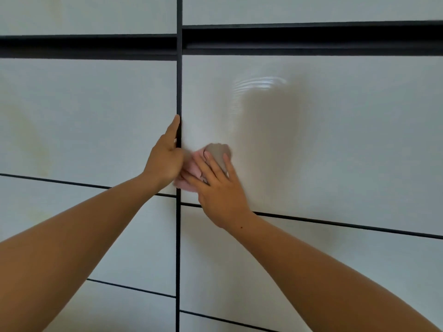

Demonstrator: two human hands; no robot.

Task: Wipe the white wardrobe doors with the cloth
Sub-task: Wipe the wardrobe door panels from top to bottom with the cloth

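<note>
- The left door [84, 116], a glossy white wardrobe panel, is filling the left half of the view, with thin dark lines crossing it lower down.
- The left hand [165, 161] is resting at that door's right edge, against the dark vertical seam [178, 80] between the two doors. One of its fingers [175, 125] is stretching straight up along the seam. The others are tucking in at the seam and are hidden, so I cannot tell whether they are hooking an edge.
- The cloth [217, 152], pink with a grey part, is lying bunched against the right door [335, 140], just beside the seam and low on its large middle panel.
- The right hand [220, 190] is pressing the cloth flat to the door, its fingers [206, 168] spread and nearly straight over it, with the cloth showing above and to the left of them.
- A soft shadow [271, 140] is falling on the right door up and to the right of the hand, with a bright rippled reflection at its top.
- A dark horizontal recess [287, 39] is running across the top of both doors.
</note>
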